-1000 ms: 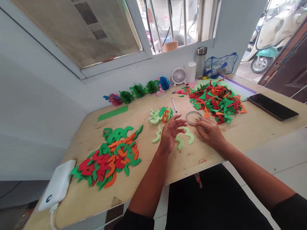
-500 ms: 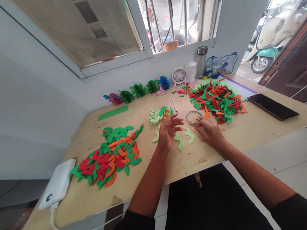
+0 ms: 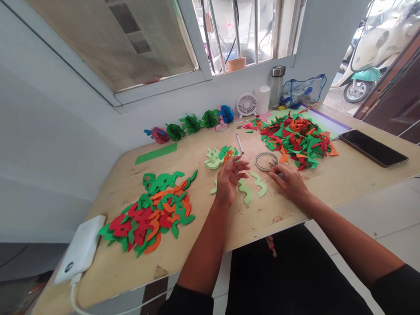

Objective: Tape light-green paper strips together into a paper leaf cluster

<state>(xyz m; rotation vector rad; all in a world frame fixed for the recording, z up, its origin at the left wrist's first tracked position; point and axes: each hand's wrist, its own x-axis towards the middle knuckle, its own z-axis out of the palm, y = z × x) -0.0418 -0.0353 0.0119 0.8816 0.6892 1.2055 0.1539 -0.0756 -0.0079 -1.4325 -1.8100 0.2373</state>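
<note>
At the left end of the tabletop lies a white power bank with a cable plugged into its near end. Just to its right spreads a pile of cut paper shapes in green, red and orange, overlapping one another. Beyond the pile is a flat green paper strip, and along the wall sits a row of folded paper flowers, pink and blue, then green, then blue.

Near the middle is a small heap of pale green cutouts, with darker green and orange ones at its right side. The left hand is just on the near side of this heap, half open, its fingers loosely curled and apart; nothing shows in its grasp. Loose pale green curved pieces lie flat to its right, and another is partly hidden behind it. A white pen lies beyond the hand; a small fan stands by the wall.

Next comes a round ring lying flat. Beside it, the right hand is closed, fingers pinched around a small pointed tool whose tips show at the ring's right edge. Farther right are a heap of paper scraps and a dark phone.
</note>
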